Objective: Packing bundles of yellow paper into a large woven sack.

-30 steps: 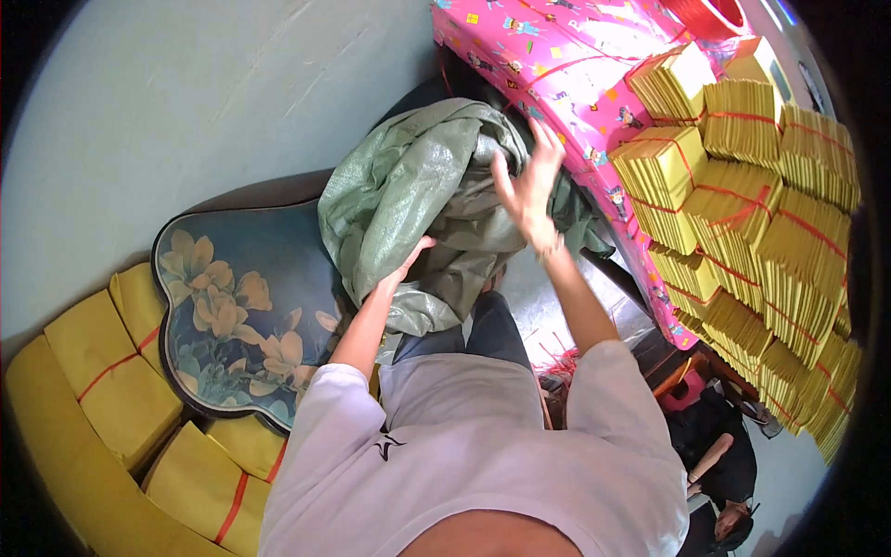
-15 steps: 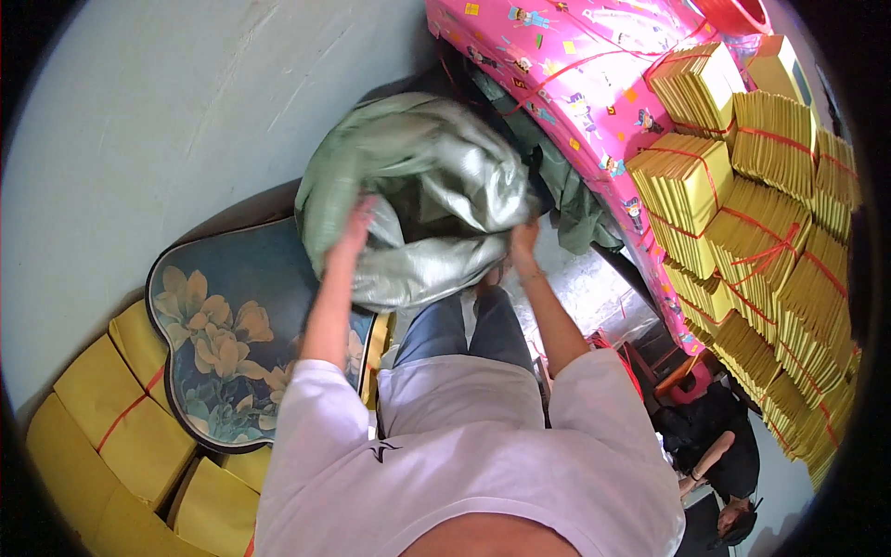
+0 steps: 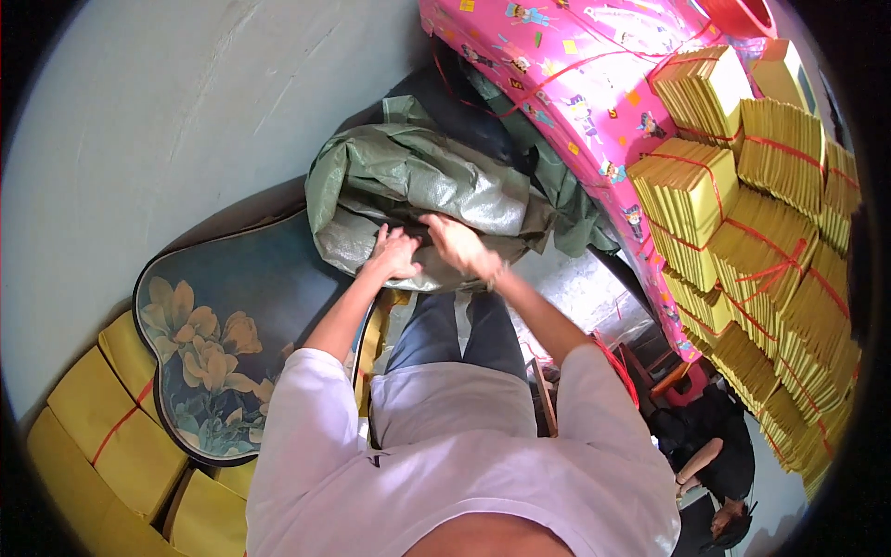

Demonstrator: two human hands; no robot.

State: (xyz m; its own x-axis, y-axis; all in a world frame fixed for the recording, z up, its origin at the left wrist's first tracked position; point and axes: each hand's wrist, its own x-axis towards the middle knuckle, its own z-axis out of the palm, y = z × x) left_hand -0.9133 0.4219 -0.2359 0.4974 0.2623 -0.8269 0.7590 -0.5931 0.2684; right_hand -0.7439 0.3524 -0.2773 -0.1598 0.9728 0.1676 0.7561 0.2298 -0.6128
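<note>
A green-grey woven plastic sack [image 3: 455, 186] stands in front of me, its wide mouth crumpled and partly folded over. My left hand [image 3: 397, 255] rests at the near rim with its fingers spread over the sack's edge. Close beside it, my right hand [image 3: 457, 246] reaches over the mouth, fingers stretched toward the left and not wrapped round anything I can see. What lies inside the sack is hidden by its folds.
A dark floral padded board [image 3: 241, 334] lies at left over yellow paper bundles [image 3: 111, 418]. Right of the sack is a table with a pink patterned cover [image 3: 575, 102]. Red-tied yellow bundles [image 3: 761, 241] are stacked beyond it. Another person [image 3: 715, 455] is at lower right.
Both hands have come inward from the sack's two sides and now lie close together at its near rim. The sack's raised round mouth has sagged and folded down.
</note>
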